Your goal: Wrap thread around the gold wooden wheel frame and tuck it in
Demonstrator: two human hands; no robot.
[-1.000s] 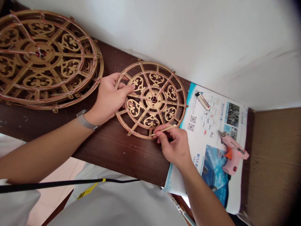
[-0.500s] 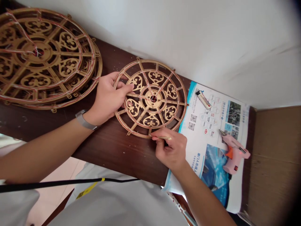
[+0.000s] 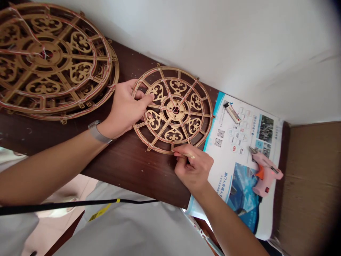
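A round gold openwork frame [image 3: 173, 134], with red and white wires running along its rings and into its hub, is tilted over the dark table. My left hand [image 3: 130, 105] is closed on its left side, thumb on top and fingers behind. At the lower rim, my right hand [image 3: 194, 165] pinches a thin pale stick [image 3: 188, 155], its tip at or very near the rim. Most of the stick is hidden in the fingers, and I cannot tell whether it touches the wire.
A stack of larger gold frames [image 3: 80, 73] stands at the left. On the right, a printed sheet [image 3: 213, 142] bears a lighter [image 3: 232, 113] and a pink hot glue gun [image 3: 265, 176]. Behind rises a white wall [image 3: 213, 42]; a cardboard box [image 3: 311, 177] is at far right.
The whole view has shifted slightly. Both hands keep the same grips, with the stick still at the frame's lower rim.
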